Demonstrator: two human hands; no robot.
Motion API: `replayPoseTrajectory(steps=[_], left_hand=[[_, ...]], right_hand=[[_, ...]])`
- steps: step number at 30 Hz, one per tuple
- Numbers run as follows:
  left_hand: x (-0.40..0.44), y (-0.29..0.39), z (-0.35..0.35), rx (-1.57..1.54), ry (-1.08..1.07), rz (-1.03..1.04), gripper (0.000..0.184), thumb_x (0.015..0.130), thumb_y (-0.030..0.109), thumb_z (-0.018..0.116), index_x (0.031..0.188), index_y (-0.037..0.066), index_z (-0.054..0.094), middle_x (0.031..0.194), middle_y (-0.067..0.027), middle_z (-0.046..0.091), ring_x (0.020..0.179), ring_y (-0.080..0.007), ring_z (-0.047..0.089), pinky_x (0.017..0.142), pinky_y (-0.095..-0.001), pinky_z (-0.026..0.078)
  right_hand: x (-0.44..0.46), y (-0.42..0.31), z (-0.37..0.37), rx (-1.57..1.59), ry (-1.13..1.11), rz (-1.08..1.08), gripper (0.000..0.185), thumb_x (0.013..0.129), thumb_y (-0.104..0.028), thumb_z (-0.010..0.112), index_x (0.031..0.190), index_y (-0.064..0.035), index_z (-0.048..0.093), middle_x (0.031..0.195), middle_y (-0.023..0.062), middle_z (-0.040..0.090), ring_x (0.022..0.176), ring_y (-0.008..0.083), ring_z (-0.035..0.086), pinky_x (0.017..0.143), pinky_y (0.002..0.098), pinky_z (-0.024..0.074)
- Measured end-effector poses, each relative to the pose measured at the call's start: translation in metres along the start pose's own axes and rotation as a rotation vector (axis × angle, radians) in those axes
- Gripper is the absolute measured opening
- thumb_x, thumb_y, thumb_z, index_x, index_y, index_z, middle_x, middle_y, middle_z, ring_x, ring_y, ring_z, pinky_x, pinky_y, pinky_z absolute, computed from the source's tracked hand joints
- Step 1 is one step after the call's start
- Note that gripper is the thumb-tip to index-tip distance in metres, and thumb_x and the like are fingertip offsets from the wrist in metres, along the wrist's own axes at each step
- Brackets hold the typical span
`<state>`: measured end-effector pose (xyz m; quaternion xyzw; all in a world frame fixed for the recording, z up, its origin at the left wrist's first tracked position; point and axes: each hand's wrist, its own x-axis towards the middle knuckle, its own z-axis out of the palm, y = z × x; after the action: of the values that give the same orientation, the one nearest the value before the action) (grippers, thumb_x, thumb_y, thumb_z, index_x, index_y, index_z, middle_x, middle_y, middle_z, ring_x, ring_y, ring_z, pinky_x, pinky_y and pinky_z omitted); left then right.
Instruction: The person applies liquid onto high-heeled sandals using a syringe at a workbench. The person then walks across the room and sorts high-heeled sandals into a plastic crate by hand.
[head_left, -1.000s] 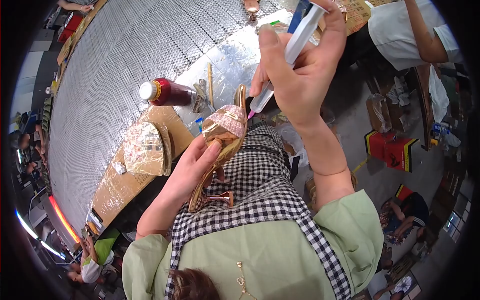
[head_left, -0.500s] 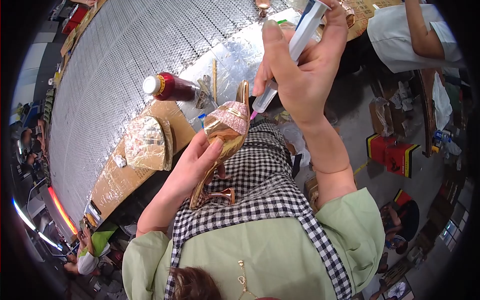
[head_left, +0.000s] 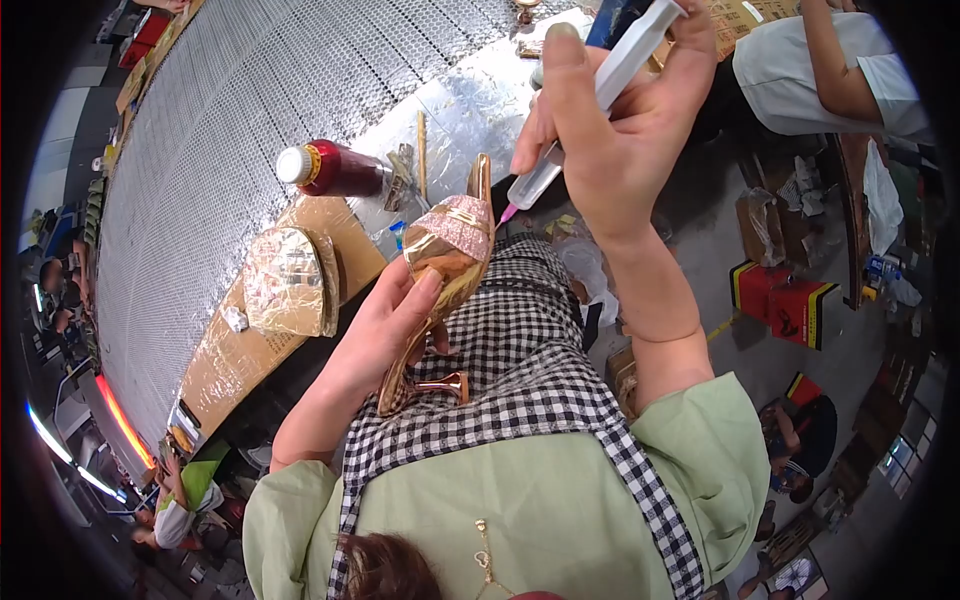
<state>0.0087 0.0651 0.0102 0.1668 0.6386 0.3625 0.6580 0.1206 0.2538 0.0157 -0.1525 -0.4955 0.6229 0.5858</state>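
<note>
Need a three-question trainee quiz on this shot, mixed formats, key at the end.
1. Multiple choice. The high-heeled sandal is held by:
A) the left hand
B) the right hand
C) neither hand

2. True or false. The red bottle beside the cardboard has a black cap.

3. Fill in. The syringe has a ____-coloured tip.

Key: 1 A; 2 false, the cap is white; 3 pink.

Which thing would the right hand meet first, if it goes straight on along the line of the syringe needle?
Probably the gold shoe, at its edge beside the glittery pink strap: the syringe in the right hand points there. Whether the needle touches it, I cannot tell.
</note>
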Motion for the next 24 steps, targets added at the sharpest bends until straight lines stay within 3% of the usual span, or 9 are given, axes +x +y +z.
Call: replayPoseTrajectory(steps=[4,6,20,23,24], left_hand=[[0.001,0.0,0.001,-0.008,-0.013,0.012,0.052,0.1,0.042,0.047,0.138,0.007,0.038,0.102,-0.0036,0.059,0.064,-0.0062,0.058,0.047,-0.0174,0.038],[0.0,-0.003,0.001,0.028,-0.002,0.02,0.047,0.1,0.043,0.047,0.128,0.007,0.042,0.109,-0.0072,0.06,0.066,-0.0114,0.062,0.044,-0.017,0.039],[0.001,-0.006,0.004,0.052,-0.014,0.005,0.048,0.099,0.043,0.048,0.13,0.007,0.042,0.108,-0.0063,0.06,0.065,-0.0107,0.061,0.044,-0.0168,0.037],[0.003,-0.004,0.006,0.046,-0.02,-0.003,0.049,0.1,0.042,0.048,0.132,0.006,0.041,0.102,-0.0048,0.059,0.063,-0.0088,0.06,0.044,-0.0172,0.038],[0.003,-0.003,0.007,0.035,-0.016,-0.018,0.049,0.1,0.041,0.047,0.134,0.006,0.04,0.096,-0.0027,0.058,0.062,-0.0068,0.058,0.045,-0.0176,0.038]], right_hand=[[-0.006,-0.001,-0.003,-0.018,-0.038,0.086,0.07,0.088,0.011,0.054,0.14,-0.0088,0.012,0.055,0.0027,0.054,0.039,0.0097,0.052,0.041,0.0231,0.0464],[-0.005,-0.001,-0.003,-0.003,-0.045,0.105,0.069,0.089,0.01,0.054,0.14,-0.0085,0.012,0.055,0.0026,0.054,0.039,0.0096,0.052,0.041,0.0229,0.0462],[-0.01,-0.003,-0.009,0.019,-0.114,0.113,0.067,0.089,0.009,0.056,0.139,-0.0068,0.015,0.052,0.001,0.052,0.038,0.0088,0.051,0.041,0.0212,0.0443],[-0.015,0.0,-0.014,-0.011,-0.178,0.091,0.065,0.091,0.006,0.053,0.141,-0.0076,0.013,0.054,0.0021,0.051,0.038,0.0087,0.049,0.04,0.0229,0.0455],[-0.017,0.002,-0.016,-0.12,-0.228,-0.011,0.066,0.09,-0.001,0.06,0.14,-0.0051,0.017,0.067,0.0058,0.057,0.044,0.01,0.055,0.04,0.0206,0.0435]])
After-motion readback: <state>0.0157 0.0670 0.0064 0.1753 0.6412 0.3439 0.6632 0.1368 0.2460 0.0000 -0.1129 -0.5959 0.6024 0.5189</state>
